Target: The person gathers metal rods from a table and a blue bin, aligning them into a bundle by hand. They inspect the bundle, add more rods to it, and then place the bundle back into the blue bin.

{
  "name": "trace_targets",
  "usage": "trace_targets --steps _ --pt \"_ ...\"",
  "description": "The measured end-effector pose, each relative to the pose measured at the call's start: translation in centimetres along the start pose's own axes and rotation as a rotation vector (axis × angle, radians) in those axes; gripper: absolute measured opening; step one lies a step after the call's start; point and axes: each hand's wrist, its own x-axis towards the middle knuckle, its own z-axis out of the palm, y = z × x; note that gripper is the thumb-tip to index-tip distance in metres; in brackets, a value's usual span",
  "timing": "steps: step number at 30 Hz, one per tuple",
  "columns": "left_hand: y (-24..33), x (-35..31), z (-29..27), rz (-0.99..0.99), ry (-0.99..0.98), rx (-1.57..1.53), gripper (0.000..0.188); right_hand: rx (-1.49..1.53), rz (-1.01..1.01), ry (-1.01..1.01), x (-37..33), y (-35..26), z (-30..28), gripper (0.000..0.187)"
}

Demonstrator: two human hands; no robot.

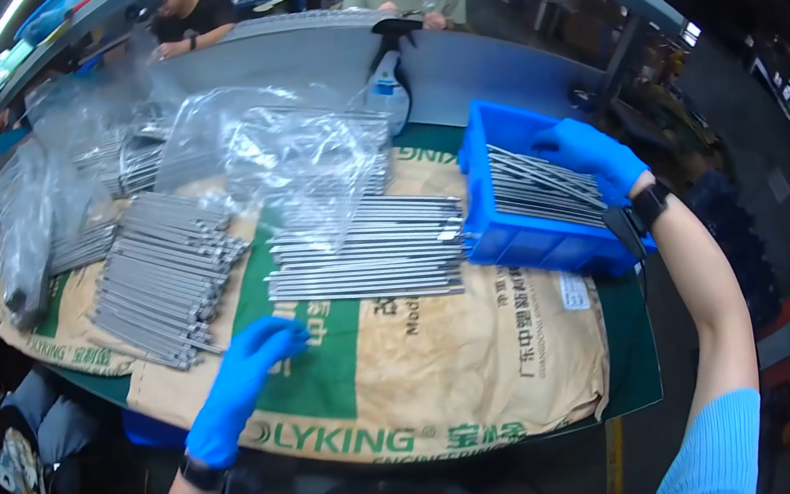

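Both my hands wear blue gloves. My left hand (242, 380) rests flat on a tan and green woven sack (413, 376) that covers the bench, fingers apart, holding nothing, just below a row of thin grey metal rods (365, 251). My right hand (594, 153) reaches into a blue plastic bin (525, 239) at the right, its fingers lying on the metal rods (539, 191) inside; whether it grips any is unclear. A black band sits on each wrist.
A second heap of grey rods (162, 275) lies at the left. Clear plastic bags (291, 155) holding more rods pile up behind. A spray bottle (386, 76) stands by the grey divider. Two people sit beyond the divider. The bench's front edge is near my body.
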Motion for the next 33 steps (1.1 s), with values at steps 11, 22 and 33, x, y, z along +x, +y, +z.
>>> trace_targets --steps 11,22,33 --pt "-3.6 9.9 4.3 0.415 -0.063 1.202 0.056 -0.040 -0.345 0.364 -0.4 -17.1 13.5 0.042" --pt "-5.0 7.6 5.2 0.512 0.086 1.287 0.032 -0.073 0.015 0.031 2.0 -20.6 14.3 0.058" --pt "-6.3 3.1 7.1 0.655 0.227 1.370 0.023 0.023 -0.120 0.215 1.3 -19.9 16.4 0.042"
